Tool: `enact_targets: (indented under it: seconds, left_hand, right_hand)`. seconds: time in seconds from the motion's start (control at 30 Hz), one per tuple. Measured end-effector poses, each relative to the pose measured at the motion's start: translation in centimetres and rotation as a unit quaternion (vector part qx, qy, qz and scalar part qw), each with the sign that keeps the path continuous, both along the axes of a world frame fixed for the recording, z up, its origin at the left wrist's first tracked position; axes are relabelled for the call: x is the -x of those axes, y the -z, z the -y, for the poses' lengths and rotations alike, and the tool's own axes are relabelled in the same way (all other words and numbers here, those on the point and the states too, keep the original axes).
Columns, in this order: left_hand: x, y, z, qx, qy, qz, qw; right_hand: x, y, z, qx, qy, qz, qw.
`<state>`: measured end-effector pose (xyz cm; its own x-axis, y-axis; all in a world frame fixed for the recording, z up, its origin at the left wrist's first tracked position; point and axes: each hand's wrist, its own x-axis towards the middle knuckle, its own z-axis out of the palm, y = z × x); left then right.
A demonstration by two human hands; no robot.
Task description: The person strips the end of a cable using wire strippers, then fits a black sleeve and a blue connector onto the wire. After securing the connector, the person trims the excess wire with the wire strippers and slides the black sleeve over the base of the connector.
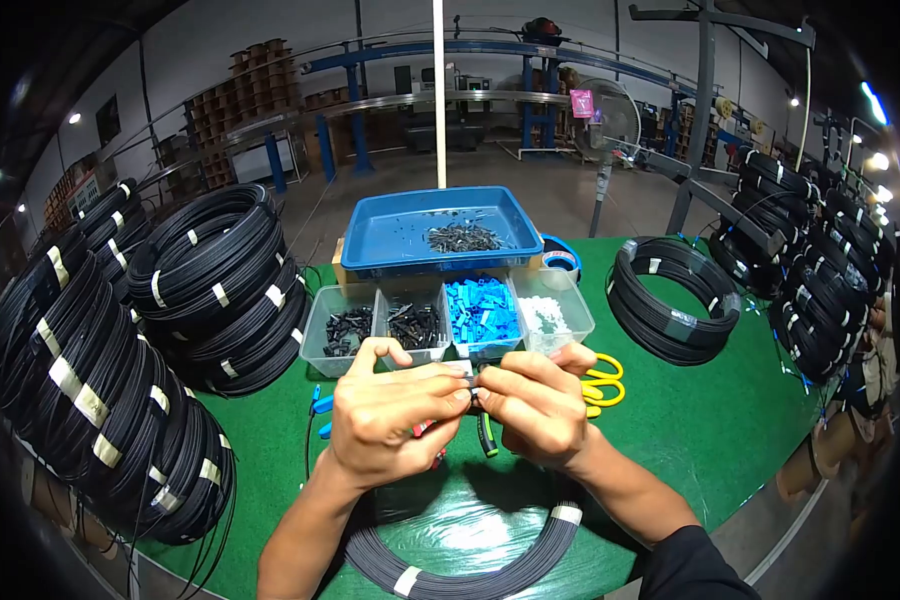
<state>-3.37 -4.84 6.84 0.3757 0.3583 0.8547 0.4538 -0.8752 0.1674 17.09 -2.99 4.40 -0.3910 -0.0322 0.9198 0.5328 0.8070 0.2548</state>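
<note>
My left hand [395, 415] and my right hand [537, 408] meet fingertip to fingertip above the near middle of the table. Between them they pinch a small whitish and dark piece [463, 369], mostly covered by the fingers. Just below lies a coil of black cable [450, 586], bound with pale tape. A tool with a green and black handle [487, 437] shows beneath the hands, and a red-handled tool [437, 457] is partly hidden by my left hand. Yellow-handled scissors [610, 383] lie right of my right hand; blue handles [323, 404] lie left of my left.
Clear bins hold small black parts [348, 328], more black parts [415, 325], blue connectors [482, 310] and white pieces [545, 315]. Behind them stands a blue tray [390, 240] with dark scraps. Stacked cable coils [210, 290] crowd the left; another coil [675, 300] lies right.
</note>
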Motion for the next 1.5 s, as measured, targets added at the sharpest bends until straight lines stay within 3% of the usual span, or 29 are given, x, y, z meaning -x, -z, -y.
enact_targets:
  seconds: [0.07,0.13,0.2,0.23,0.27,0.33,0.4,0.47,0.53,0.6,0.67,0.73,0.83,0.93,1.2,1.27,1.33,1.5]
  left_hand:
    - [0.1,-0.4,0.1,-0.127,-0.033,-0.11,0.985]
    - [0.2,0.5,-0.3,-0.163,-0.029,-0.124,0.978]
    - [0.1,0.9,-0.4,-0.205,-0.031,-0.142,0.968]
    - [0.0,0.9,-0.4,-0.211,-0.026,-0.141,0.967]
    - [0.1,0.6,-0.5,-0.213,-0.027,-0.138,0.967]
    - [0.8,0.0,-0.7,-0.201,-0.02,-0.136,0.97]
    - [1.0,-0.5,-0.8,-0.147,-0.03,-0.108,0.983]
    - [0.9,0.0,-1.1,-0.084,0.003,-0.041,0.996]
    - [0.7,0.1,-0.8,-0.073,0.016,-0.042,0.996]
    - [0.5,0.1,-0.5,-0.059,0.029,-0.044,0.997]
    - [0.1,0.1,-0.3,-0.155,-0.018,-0.107,0.982]
    - [0.1,0.5,-0.3,-0.174,-0.024,-0.127,0.976]
    - [0.0,1.4,-0.5,-0.217,-0.039,-0.145,0.965]
    - [0.4,0.7,-0.9,-0.189,-0.018,-0.129,0.973]
    - [0.8,0.2,-1.3,-0.026,-0.05,-0.018,0.998]
    - [0.6,0.2,-1.1,0.099,-0.034,0.051,0.993]
    - [0.7,0.0,-1.1,0.106,-0.04,0.064,0.991]
    - [1.4,0.1,-1.5,0.125,-0.038,0.049,0.99]
  right_hand:
    - [0.2,0.0,0.2,0.249,-0.092,-0.06,0.962]
    - [-0.1,0.0,0.2,0.376,-0.119,-0.075,0.916]
    - [-0.5,0.0,-0.1,0.529,-0.155,-0.112,0.827]
    - [-0.5,-0.2,-0.3,0.545,-0.187,-0.122,0.808]
    - [-0.7,-0.4,-0.2,0.544,-0.186,-0.12,0.809]
    - [-0.7,-1.3,0.4,0.436,-0.107,-0.045,0.892]
    - [-0.4,-1.6,0.7,0.41,-0.093,-0.033,0.907]
    - [-0.1,-1.4,0.6,0.124,0.005,0.02,0.992]
    - [0.0,-1.0,0.5,0.048,0.003,0.014,0.999]
    - [0.0,-0.8,0.3,0.082,-0.036,0.004,0.996]
    - [-0.4,-0.8,0.2,0.186,-0.081,-0.001,0.979]
    - [-0.5,-0.7,0.1,0.236,-0.092,-0.017,0.967]
    - [-1.0,-0.5,-0.4,0.41,-0.125,-0.041,0.903]
    - [-1.1,-1.6,0.3,0.463,-0.114,-0.037,0.878]
    - [-1.9,-1.3,-1.2,0.413,-0.057,-0.017,0.909]
    - [-1.9,-1.3,-1.4,0.379,-0.044,-0.001,0.924]
    - [-1.9,-1.4,-1.2,0.305,-0.004,0.005,0.952]
    - [-1.9,-1.4,-1.2,0.314,-0.025,0.005,0.949]
